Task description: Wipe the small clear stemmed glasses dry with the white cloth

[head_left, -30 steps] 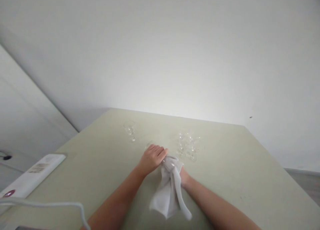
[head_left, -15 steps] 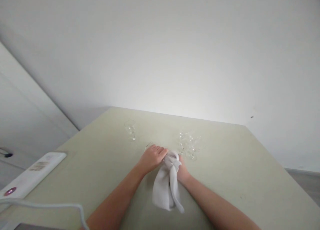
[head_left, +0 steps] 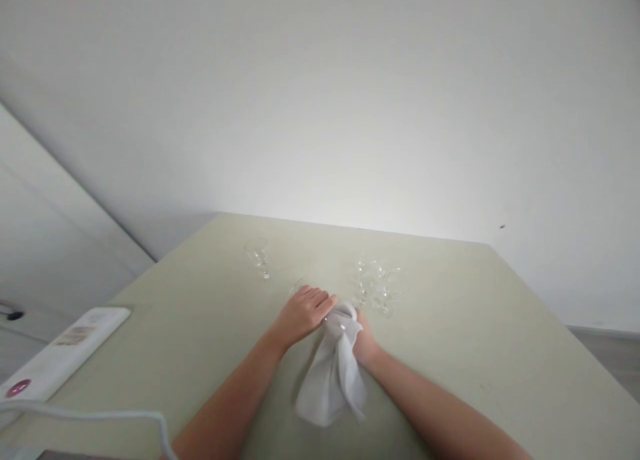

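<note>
Near the middle of the table, my left hand [head_left: 306,312] is closed around a clear glass; only a curved edge of the glass [head_left: 296,287] shows past the knuckles. My right hand [head_left: 365,340] grips a white cloth [head_left: 333,380], its fingers mostly hidden behind the fabric. The cloth is bunched at the top between both hands, and its loose end hangs down toward me. Beyond my left hand stands a stemmed clear glass [head_left: 259,255]. Several more clear glasses [head_left: 377,283] stand close together beyond my right hand.
The pale green table [head_left: 480,353] meets a white wall [head_left: 350,113] at the back. A long white box [head_left: 70,347] with a label lies on the left side. A white cable [head_left: 100,415] crosses the lower left corner.
The hanging end of the cloth has swung left and spread wider. Both hands stay close together in nearly the same place, still gripping. The view has shifted slightly.
</note>
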The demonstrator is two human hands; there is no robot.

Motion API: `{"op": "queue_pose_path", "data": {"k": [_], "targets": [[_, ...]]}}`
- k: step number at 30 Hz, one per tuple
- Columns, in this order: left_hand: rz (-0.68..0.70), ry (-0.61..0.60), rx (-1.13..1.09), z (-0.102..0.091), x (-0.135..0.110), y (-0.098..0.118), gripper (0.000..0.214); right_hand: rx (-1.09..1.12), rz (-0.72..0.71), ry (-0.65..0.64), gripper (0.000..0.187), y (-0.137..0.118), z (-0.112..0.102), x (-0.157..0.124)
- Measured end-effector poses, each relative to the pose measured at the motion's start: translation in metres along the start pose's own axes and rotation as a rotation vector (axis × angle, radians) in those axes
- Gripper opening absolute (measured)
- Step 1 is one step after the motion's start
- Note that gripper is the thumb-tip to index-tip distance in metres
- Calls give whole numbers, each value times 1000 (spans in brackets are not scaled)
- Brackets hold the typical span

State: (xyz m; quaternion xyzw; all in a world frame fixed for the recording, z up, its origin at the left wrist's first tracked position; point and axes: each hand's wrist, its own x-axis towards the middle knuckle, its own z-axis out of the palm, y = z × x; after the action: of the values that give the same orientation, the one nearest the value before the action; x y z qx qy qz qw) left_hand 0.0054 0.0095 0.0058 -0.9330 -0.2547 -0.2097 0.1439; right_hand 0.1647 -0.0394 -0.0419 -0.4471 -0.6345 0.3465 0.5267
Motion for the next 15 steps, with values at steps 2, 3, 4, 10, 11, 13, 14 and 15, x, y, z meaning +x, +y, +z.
{"op": "queue_pose_path", "data": {"k": [2, 3, 4, 10, 11, 13, 14, 15], "targets": [[-51, -92, -29, -2, -1, 0, 12, 38, 0, -6, 14, 2, -3, 0], [-114, -128, -43, -2, -1, 0, 13, 60, 0, 8, 11, 3, -3, 0], [-190, -157, -55, -2, -1, 0, 15, 87, 3, 33, 9, 4, -3, 1], [-445, -290, -129, -2, 2, 3, 26, 194, 69, 139, 9, 7, -4, 5], [-438, -311, -149, -4, 2, 4, 26, 185, 72, 123, 10, 7, -4, 6], [-405, -347, -192, -6, 3, 4, 27, 169, 70, 86, 13, 5, -4, 5], [-393, -360, -211, -8, 3, 4, 28, 169, 69, 78, 15, 4, -3, 5], [-387, -369, -226, -9, 3, 4, 29, 177, 71, 74, 17, 4, -2, 4]]}}
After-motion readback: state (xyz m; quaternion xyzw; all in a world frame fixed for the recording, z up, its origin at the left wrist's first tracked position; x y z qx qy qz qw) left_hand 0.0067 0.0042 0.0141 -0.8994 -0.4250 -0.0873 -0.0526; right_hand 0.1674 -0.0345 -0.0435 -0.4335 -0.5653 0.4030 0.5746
